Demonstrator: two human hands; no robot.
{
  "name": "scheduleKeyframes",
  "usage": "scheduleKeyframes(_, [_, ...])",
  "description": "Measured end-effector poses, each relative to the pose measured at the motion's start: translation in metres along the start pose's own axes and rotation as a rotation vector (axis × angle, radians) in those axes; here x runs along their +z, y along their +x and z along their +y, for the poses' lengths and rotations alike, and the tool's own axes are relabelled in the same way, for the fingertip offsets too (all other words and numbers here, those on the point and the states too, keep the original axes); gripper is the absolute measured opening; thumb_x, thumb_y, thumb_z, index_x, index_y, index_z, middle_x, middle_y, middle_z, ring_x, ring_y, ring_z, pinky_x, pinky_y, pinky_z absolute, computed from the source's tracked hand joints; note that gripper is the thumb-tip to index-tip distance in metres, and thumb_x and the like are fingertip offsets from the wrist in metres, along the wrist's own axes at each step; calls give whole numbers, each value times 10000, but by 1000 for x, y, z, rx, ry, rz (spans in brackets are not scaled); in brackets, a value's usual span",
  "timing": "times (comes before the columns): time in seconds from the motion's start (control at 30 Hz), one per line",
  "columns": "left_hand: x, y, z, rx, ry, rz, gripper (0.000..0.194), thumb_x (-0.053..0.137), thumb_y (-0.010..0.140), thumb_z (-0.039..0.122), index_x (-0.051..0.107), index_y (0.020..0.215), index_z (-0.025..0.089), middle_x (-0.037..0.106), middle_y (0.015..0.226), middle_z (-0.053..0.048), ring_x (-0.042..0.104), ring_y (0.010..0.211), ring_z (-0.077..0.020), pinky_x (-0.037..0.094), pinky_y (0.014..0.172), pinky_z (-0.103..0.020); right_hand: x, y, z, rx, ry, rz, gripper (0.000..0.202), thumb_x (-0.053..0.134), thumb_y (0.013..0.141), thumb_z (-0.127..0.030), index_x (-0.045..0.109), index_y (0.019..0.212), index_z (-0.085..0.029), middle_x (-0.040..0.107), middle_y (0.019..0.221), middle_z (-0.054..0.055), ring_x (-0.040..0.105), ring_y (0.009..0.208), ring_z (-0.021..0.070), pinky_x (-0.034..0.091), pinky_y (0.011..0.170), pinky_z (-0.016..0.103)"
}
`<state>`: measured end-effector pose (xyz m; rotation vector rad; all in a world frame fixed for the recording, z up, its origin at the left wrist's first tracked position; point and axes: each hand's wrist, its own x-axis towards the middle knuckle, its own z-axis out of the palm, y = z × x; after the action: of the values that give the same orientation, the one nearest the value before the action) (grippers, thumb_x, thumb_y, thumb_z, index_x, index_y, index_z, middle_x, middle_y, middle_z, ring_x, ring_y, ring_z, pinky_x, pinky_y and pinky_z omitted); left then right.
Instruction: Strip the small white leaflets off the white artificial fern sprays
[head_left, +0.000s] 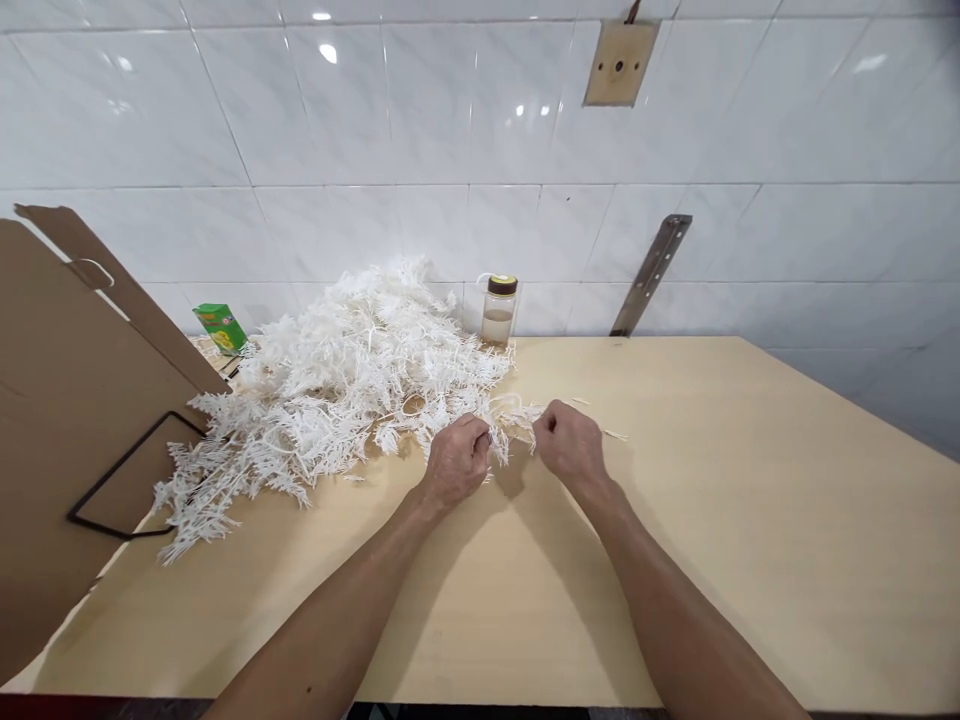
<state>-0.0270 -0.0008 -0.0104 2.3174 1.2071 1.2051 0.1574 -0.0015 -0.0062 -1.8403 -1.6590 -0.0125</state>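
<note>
A white feathery sprig lies between the two hands, low over the bench, at the near right edge of a large heap of white sprigs. The left hand has its fingers curled in and pinched on the left side of the sprig, thumb toward the other hand. The right hand is closed into a loose fist at the sprig's right side; its fingers are curled in tight, but I cannot tell whether they grip a stem. The two hands are a little apart, and both forearms reach in from the near edge of the bench. Small white scraps lie beside and beyond the right hand. The heap spreads to the left and back, toward the tiled wall. Behind its right side stands an upright bottle with a dark-rimmed, yellow-green lid and cloudy liquid inside. A green box leans at the heap's far left. Nearer on the left, a brown cardboard piece rises beside the heap, with a thin black frame against it. A metal bracket leans on the wall at the back, right of the bottle, and a yellowed wall plate sits above.
</note>
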Motion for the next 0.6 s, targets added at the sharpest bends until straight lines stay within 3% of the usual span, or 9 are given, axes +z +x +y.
scheduleKeyframes(0.17, [0, 3, -3, -85, -84, 46, 184, 499, 820, 132, 571, 661, 189, 554, 681, 4, 501, 647, -118, 367, 645, -245, -18, 9, 32, 190, 156, 120, 218, 521, 802, -372, 599, 678, -211, 675, 713, 41, 597, 684, 195, 395, 712, 305])
scheduleKeyframes(0.33, [1, 3, -4, -144, -63, 65, 227, 501, 813, 144, 531, 592, 187, 533, 640, 9, 485, 622, -116, 348, 617, -245, -27, 12, 41, 242, 173, 136, 263, 545, 787, -429, 673, 727, -208, 709, 762, 68, 619, 701, 224, 428, 776, 365])
scheduleKeyframes(0.4, [1, 3, -3, -157, -60, 76, 239, 497, 814, 148, 520, 580, 187, 526, 628, 10, 476, 609, -115, 342, 606, -243, -31, 11, 40, 240, 162, 134, 281, 517, 815, -414, 698, 772, -203, 717, 775, 73, 615, 671, 216, 433, 777, 375])
scheduleKeyframes(0.53, [0, 3, -3, -160, -45, 93, 233, 500, 812, 147, 511, 582, 188, 511, 614, 16, 463, 601, -114, 332, 596, -242, -33, 2, 20, 168, 294, 253, 305, 542, 841, -441, 686, 790, -176, 707, 744, 64, 602, 618, 181, 461, 709, 326])
scheduleKeyframes(0.6, [-1, 3, -3, -157, -19, 88, 239, 496, 809, 138, 499, 575, 188, 503, 605, 16, 456, 598, -116, 326, 592, -244, -29, -7, 4, 43, 452, 177, 297, 568, 845, -447, 693, 794, -181, 699, 710, 40, 606, 612, 166, 471, 651, 285])
